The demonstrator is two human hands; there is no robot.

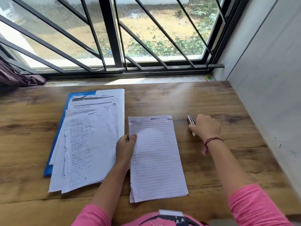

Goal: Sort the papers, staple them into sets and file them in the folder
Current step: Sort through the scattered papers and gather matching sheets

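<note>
Two piles of paper on the wooden table (211, 160), and both hands are busy. The left hand (126, 148) sits on the left edge of the lined set (157, 158) headed "Section 1", thumb on top of the sheet and fingers (124, 138) curled at the margin, pinching that edge about a third of the way down. The set lies flat, square to the person, right in the middle of the table.

Over to the right hand (206, 127): it's closed around a silvery stapler (190, 120), whose nose pokes out past the knuckles toward the top right corner of the set. Near that corner, but apart from the paper (a strip of bare wood shows between them). The hand covers most of the stapler, so whether its mouth is open or pressed, I cannot tell.

To the left, the unsorted stack (88, 144) fans out loosely, handwritten lined sheets on top, printed pages peeking out behind. It all rests on a blue folder (56, 144), just beside the left hand. Beyond the table, a barred window (114, 38).
</note>
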